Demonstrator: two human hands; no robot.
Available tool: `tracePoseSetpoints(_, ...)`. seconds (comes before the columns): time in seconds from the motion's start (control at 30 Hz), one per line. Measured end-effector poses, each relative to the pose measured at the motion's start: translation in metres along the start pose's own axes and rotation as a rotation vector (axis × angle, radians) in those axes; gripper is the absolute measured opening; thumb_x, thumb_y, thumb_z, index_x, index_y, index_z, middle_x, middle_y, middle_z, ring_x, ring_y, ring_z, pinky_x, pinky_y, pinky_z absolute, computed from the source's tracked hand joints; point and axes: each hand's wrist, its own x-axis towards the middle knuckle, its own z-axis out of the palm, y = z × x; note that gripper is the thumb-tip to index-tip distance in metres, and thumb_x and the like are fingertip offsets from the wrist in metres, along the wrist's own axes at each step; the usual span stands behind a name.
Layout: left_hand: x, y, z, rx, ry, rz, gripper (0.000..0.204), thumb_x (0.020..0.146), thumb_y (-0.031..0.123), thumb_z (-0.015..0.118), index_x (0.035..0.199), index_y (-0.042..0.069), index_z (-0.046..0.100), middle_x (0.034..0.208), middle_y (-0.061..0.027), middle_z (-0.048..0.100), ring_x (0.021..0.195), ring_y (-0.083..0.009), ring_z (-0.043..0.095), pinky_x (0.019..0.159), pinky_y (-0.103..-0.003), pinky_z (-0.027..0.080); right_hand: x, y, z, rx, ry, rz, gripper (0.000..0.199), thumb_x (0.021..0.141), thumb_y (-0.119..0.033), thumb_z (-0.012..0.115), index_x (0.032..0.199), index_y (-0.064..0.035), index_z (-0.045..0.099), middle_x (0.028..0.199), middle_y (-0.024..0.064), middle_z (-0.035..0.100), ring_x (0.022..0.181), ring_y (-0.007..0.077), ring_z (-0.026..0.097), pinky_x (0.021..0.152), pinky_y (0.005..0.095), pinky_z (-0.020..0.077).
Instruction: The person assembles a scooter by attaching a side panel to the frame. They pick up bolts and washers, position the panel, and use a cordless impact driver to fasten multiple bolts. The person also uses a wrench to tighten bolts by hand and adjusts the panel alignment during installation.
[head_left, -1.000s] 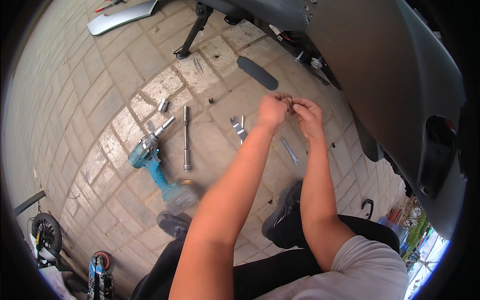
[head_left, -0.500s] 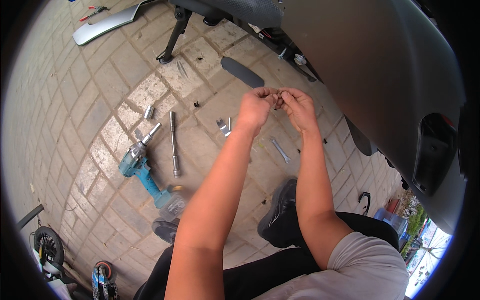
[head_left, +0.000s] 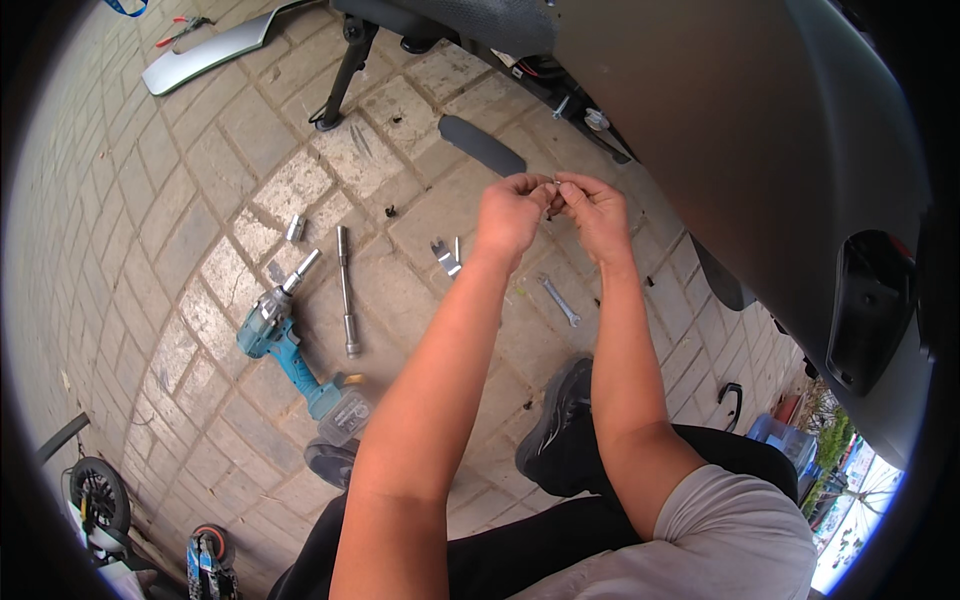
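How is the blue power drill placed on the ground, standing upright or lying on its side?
Lying on its side. The blue power drill rests flat on the brick paving, chuck pointing toward the long socket bar.

Small metal part (head_left: 556, 183): tiny, silvery, pinched between fingertips of both hands, raised above paving, mostly hidden by fingers; exact shape cannot be told.

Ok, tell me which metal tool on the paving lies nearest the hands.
The small wrench, lying just below the right hand; the long socket bar and drill lie farther left.
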Motion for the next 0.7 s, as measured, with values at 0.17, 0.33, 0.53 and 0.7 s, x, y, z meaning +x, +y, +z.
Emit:
tracePoseSetpoints(0.17, -0.003, 0.008, 0.002, 0.027, 0.058, -0.007, 0.027, 0.091, 0.02, 0.064, 0.11, 0.002, 0.067, 0.096, -0.0027, 0.066, 0.081, -0.0113, 0.052, 0.074, -0.028, 0.042, 0.021, -0.008, -0.03, 0.183, 0.211, -0.136, 0.02, 0.091, -0.005, 0.064, 0.109, 0.0019, 0.061, 0.097, 0.0123, 0.066, 0.084, 0.0208, 0.064, 0.071, 0.0345, 0.0552)
tracePoseSetpoints(0.33, 0.006, 0.024, 0.005, -0.103, 0.072, 0.03, 0.025, 0.091, 0.02, 0.064, 0.108, 0.002, 0.066, 0.091, 0.0, 0.064, 0.076, -0.0098, 0.048, 0.072, -0.028, 0.04, 0.042, -0.022, -0.043, 0.218, 0.199, -0.337, 0.016, 0.089, 0.001, 0.063, 0.105, -0.0002, 0.061, 0.102, 0.012, 0.064, 0.088, 0.0207, 0.064, 0.069, 0.0348, 0.0553)
tracePoseSetpoints(0.53, 0.01, 0.037, 0.014, -0.137, 0.081, 0.065, 0.022, 0.091, 0.019, 0.065, 0.103, 0.001, 0.067, 0.085, 0.0002, 0.063, 0.069, -0.009, 0.044, 0.069, -0.027, 0.039, 0.057, -0.023, -0.065, 0.036, 0.29, -0.27, 0.021, 0.088, 0.004, 0.062, 0.107, -0.0017, 0.06, 0.099, 0.0078, 0.063, 0.087, 0.0182, 0.063, 0.063, 0.0279, 0.0486)
tracePoseSetpoints(0.7, 0.01, 0.038, 0.014, -0.181, 0.102, 0.053, 0.018, 0.091, 0.019, 0.064, 0.095, 0.002, 0.067, 0.081, -0.0007, 0.061, 0.064, -0.0089, 0.042, 0.065, -0.027, 0.038, 0.077, 0.002, -0.095, -0.634, 0.393, -0.635, 0.021, 0.089, 0.002, 0.062, 0.109, -0.004, 0.059, 0.101, 0.0048, 0.062, 0.09, 0.0152, 0.062, 0.068, 0.0253, 0.0467)
